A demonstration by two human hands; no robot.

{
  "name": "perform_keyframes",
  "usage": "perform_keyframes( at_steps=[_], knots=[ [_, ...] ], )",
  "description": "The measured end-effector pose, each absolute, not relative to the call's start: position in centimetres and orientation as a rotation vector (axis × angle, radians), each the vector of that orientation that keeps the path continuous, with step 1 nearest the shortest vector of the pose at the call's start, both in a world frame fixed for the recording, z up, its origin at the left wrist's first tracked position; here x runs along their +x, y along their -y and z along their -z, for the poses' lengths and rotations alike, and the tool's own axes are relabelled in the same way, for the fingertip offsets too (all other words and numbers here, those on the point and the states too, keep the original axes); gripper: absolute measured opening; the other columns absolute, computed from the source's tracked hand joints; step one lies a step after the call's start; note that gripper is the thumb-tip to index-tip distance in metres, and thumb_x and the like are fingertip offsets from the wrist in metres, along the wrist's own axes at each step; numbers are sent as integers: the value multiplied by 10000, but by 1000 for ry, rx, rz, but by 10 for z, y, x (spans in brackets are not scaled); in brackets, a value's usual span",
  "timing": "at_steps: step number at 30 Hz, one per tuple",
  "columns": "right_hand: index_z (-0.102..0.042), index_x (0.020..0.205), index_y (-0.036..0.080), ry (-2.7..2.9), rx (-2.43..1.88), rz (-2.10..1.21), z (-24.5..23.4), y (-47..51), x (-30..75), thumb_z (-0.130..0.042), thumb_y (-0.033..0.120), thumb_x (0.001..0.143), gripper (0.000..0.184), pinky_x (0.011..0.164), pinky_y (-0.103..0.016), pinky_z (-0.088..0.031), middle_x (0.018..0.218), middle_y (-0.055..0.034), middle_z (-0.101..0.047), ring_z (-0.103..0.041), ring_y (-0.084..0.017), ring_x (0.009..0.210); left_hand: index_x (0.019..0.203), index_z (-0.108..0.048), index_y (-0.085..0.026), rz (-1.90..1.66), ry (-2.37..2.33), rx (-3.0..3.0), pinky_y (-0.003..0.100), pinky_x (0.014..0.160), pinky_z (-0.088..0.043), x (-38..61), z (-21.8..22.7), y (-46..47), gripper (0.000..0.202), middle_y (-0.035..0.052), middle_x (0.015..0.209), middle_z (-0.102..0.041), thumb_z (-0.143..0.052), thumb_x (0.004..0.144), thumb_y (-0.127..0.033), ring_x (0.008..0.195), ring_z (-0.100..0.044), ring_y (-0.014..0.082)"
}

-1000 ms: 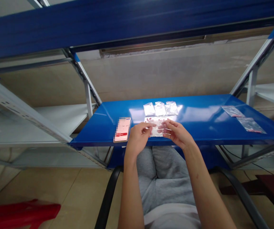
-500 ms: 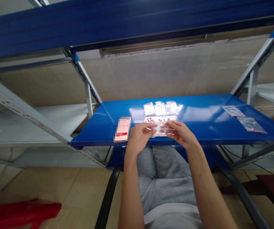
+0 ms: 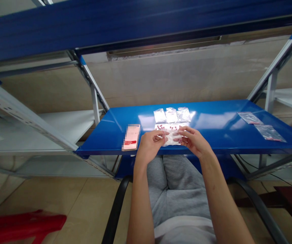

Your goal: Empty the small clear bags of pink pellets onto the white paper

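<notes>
A small clear zip bag with a thin red line near its left end lies stretched between my hands, just over the table's front edge. My left hand pinches the bag by that red-lined end. At the opposite end, the fingers of my right hand are bent around the clear plastic, and some fingertips show through it. Behind the bag is a white sheet, partly hidden, with several small red pieces in two groups. Farther back, three clear bags sit side by side.
A phone lies left of my hands on the blue table. Two clear bags with red edges rest at the right. A blue upper shelf spans overhead, between metal posts. A red plastic stool stands lower left.
My right hand's fingers have loosened and shifted slightly along the bag's right end. My left hand keeps its pinch. The view has moved a little.
</notes>
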State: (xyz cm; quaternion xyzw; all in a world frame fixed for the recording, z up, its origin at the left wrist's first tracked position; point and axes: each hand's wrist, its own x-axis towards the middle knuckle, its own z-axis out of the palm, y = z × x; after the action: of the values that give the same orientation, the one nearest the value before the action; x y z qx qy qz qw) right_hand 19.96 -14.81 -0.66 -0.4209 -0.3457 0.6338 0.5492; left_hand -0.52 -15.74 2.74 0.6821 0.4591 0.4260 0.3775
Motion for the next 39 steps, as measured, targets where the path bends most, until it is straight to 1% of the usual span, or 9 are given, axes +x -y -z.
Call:
perform_keyframes(
  at_steps=[3, 6, 9, 12, 18, 26, 31, 35, 39],
  knots=[
    [-659, 806, 211, 820, -982, -1509, 4, 149, 201, -915, 337, 629, 336, 557, -219, -509, 776, 2, -705, -686, -139, 654, 1004, -814, -165, -1078, -1191, 1738, 241, 658, -512, -5, -28, 158, 217, 72, 917, -797, -704, 832, -240, 736, -682, 163],
    [-635, 776, 208, 831, -971, -1510, 1, 151, 202, -922, 366, 622, 362, 525, -211, -447, 769, 0, -690, -677, -144, 683, 1003, -817, -167, -1062, -1198, 1739, 244, 663, -518, -5, -29, 158, 217, 73, 922, -796, -705, 832, -241, 734, -683, 163],
    [-629, 750, 206, 855, -960, -1498, -2, 153, 204, -936, 382, 602, 384, 535, -205, -429, 752, 13, -669, -634, -125, 683, 1011, -819, -170, -1051, -1202, 1749, 244, 668, -523, -5, -29, 158, 223, 73, 934, -797, -703, 831, -229, 751, -692, 169],
    [-657, 736, 202, 867, -988, -1465, -3, 153, 206, -958, 377, 563, 389, 544, -196, -421, 736, 26, -641, -576, -103, 671, 1019, -820, -170, -1040, -1206, 1753, 247, 671, -524, -6, -28, 157, 229, 74, 930, -797, -701, 829, -215, 750, -694, 170],
    [-713, 701, 202, 948, -1023, -1365, 3, 151, 210, -962, 377, 532, 349, 530, -227, -382, 720, 10, -642, -512, -100, 625, 1018, -821, -176, -1020, -1214, 1750, 255, 681, -529, -6, -28, 156, 228, 70, 919, -799, -701, 826, -205, 732, -697, 169],
    [-772, 720, 209, 981, -1060, -1237, 8, 148, 207, -922, 367, 556, 272, 532, -253, -319, 660, 3, -638, -458, -107, 601, 1006, -817, -181, -1038, -1196, 1771, 258, 687, -537, -7, -25, 155, 210, 71, 963, -804, -705, 835, -226, 744, -698, 171],
    [-764, 710, 210, 1016, -1058, -1179, 9, 148, 208, -895, 345, 571, 233, 542, -267, -301, 620, 12, -618, -433, -107, 579, 1002, -816, -184, -1046, -1183, 1762, 249, 675, -532, -9, -24, 155, 202, 60, 923, -800, -707, 835, -219, 730, -691, 165],
    [-748, 789, 212, 1090, -1075, -1114, 7, 148, 206, -861, 373, 654, 239, 548, -256, -319, 640, 22, -611, -473, -114, 602, 997, -817, -191, -1045, -1157, 1749, 246, 693, -543, -8, -23, 154, 193, 59, 971, -801, -714, 836, -218, 753, -699, 165],
    [-739, 913, 227, 1139, -1105, -1103, 5, 149, 201, -815, 483, 741, 317, 571, -242, -374, 759, 2, -667, -568, -141, 702, 1028, -814, -191, -1079, -1132, 1744, 240, 722, -546, -8, -20, 153, 219, 59, 988, -794, -709, 837, -216, 815, -708, 173]
  ],
)
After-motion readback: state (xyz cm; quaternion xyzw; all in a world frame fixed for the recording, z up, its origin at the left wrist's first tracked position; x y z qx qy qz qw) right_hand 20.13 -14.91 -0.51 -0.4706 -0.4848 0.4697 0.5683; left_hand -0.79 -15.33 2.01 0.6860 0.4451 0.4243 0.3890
